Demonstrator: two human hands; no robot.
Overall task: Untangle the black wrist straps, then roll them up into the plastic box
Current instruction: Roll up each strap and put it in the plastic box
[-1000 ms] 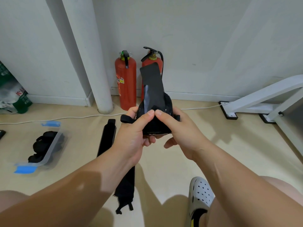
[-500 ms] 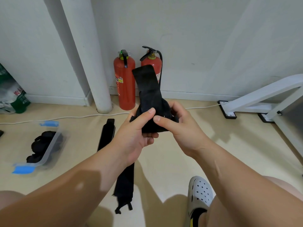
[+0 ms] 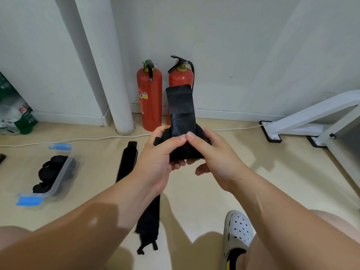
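Gripped by left hand (image 3: 160, 159) and right hand (image 3: 217, 159), one strap (image 3: 182, 114) is held part-rolled. A second strap (image 3: 126, 162) and one box (image 3: 62, 174) are seen left.

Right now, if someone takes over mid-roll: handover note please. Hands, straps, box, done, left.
The left hand grips the half-rolled strap, thumb on top. The right hand pinches the same roll; the loose tail stands up.
The plastic box sits on the floor to the left, with rolled straps inside: that part is done.
A flat strap lies on the floor beneath the left forearm.
Left: finish this roll, box it, then roll and box the flat strap.
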